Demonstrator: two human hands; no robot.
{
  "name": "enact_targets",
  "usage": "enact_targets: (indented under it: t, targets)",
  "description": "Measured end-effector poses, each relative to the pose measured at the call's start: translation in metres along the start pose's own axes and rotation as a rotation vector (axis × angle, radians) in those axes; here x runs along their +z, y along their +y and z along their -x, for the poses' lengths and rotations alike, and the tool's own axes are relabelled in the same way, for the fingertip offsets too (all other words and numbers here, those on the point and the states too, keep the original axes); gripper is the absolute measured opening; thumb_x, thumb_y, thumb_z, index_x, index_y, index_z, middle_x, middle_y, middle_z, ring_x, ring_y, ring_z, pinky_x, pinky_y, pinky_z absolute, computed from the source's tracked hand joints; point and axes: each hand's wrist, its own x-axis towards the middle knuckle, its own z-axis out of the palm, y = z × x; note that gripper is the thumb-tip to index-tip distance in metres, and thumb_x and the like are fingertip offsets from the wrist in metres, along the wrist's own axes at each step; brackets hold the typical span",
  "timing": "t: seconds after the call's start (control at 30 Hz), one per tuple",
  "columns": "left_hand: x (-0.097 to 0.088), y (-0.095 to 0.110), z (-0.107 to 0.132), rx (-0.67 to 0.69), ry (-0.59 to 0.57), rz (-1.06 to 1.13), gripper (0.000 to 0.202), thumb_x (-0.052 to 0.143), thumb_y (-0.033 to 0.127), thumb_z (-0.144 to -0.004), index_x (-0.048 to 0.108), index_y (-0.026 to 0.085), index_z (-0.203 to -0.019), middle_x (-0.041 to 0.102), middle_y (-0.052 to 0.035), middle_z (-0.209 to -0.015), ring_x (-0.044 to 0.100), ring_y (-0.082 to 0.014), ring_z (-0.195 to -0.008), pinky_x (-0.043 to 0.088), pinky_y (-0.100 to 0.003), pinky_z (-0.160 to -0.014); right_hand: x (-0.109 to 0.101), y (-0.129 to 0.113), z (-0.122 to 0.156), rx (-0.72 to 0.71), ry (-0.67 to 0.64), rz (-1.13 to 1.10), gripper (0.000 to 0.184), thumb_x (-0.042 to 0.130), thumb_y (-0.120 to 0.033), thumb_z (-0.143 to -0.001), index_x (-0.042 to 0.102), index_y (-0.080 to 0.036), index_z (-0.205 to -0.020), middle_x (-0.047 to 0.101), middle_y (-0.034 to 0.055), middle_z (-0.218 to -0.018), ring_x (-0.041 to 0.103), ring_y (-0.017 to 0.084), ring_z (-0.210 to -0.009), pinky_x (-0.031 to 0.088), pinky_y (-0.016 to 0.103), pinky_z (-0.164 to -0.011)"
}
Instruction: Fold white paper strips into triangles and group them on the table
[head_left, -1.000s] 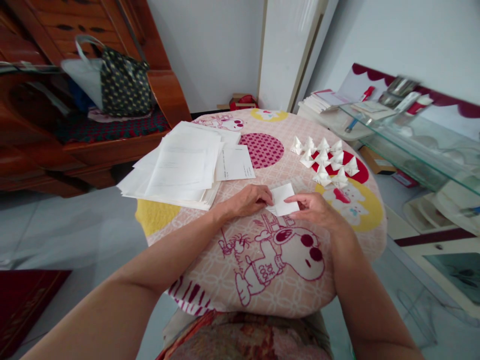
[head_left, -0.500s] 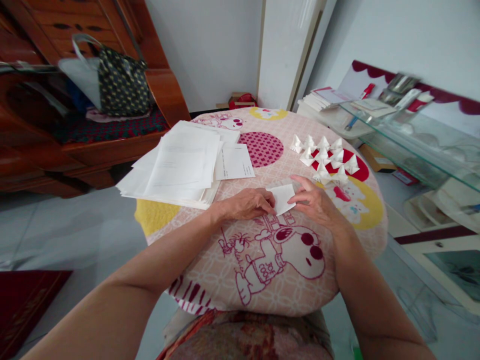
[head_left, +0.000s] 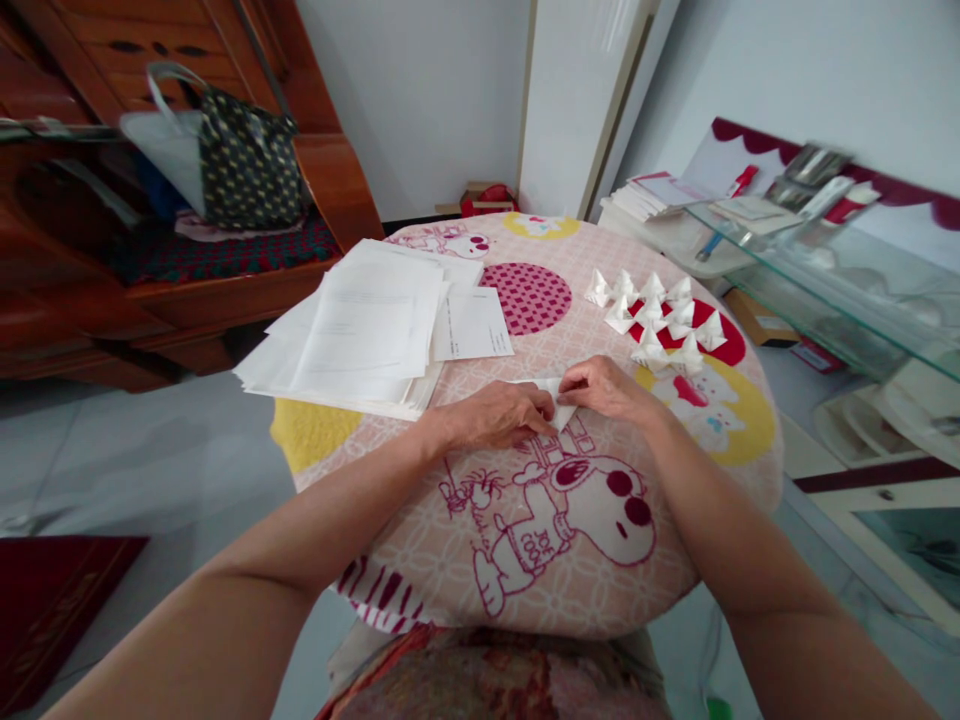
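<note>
A small white paper piece (head_left: 561, 397) lies on the round table (head_left: 420, 560), which wears a pink cartoon-print cloth. My left hand (head_left: 501, 414) presses its fingertips on the paper's left edge. My right hand (head_left: 606, 388) lies over the paper's right part with fingers curled down on it, so most of the paper is hidden. Several folded white paper shapes (head_left: 656, 320) sit in a cluster to the right, beyond my right hand. A stack of white sheets (head_left: 360, 335) lies to the left of my hands.
A wooden bench (head_left: 150, 270) with a dark patterned bag (head_left: 244, 165) stands at the left. A glass shelf unit (head_left: 847, 270) with booklets and small items runs along the right. A small red object (head_left: 486, 198) sits on the floor behind the table.
My right hand has moved left over the paper and folded it down, so less of the paper shows. My left hand has kept its place on the left edge.
</note>
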Motion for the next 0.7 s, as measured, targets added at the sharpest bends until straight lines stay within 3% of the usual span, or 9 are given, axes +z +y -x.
enact_targets:
  t: [0.27,0.43,0.7]
  targets:
    - [-0.003,-0.001,0.003,0.004,-0.005,0.021,0.035,0.061,0.007,-0.093,0.078,0.03,-0.113,0.073,-0.004,-0.118,0.068,-0.0181,-0.105,0.052,-0.028,-0.085,0.016,0.006,0.001,0.033,0.155,0.044,0.011,0.073,-0.017,-0.08,0.077,-0.015,-0.07,0.07,0.0025,-0.066,0.057,0.013,-0.061,0.036,0.028,-0.061]
    - [-0.002,-0.004,0.004,-0.004,0.013,0.029,0.035,0.062,0.009,-0.093,0.077,0.03,-0.116,0.068,-0.0054,-0.134,0.067,-0.0194,-0.115,0.053,-0.03,-0.093,0.019,0.005,0.0,0.04,0.172,0.073,0.012,0.074,-0.019,-0.081,0.078,-0.015,-0.07,0.068,0.0018,-0.063,0.056,0.013,-0.06,0.034,0.028,-0.06]
    - [-0.003,-0.002,0.002,-0.019,-0.023,0.041,0.039,0.062,0.006,-0.09,0.076,0.03,-0.117,0.072,-0.0029,-0.131,0.067,-0.0209,-0.118,0.054,-0.032,-0.095,0.008,-0.001,0.002,0.026,0.127,0.103,0.017,0.066,-0.011,-0.082,0.075,-0.016,-0.069,0.068,0.0013,-0.064,0.055,0.012,-0.06,0.035,0.027,-0.06]
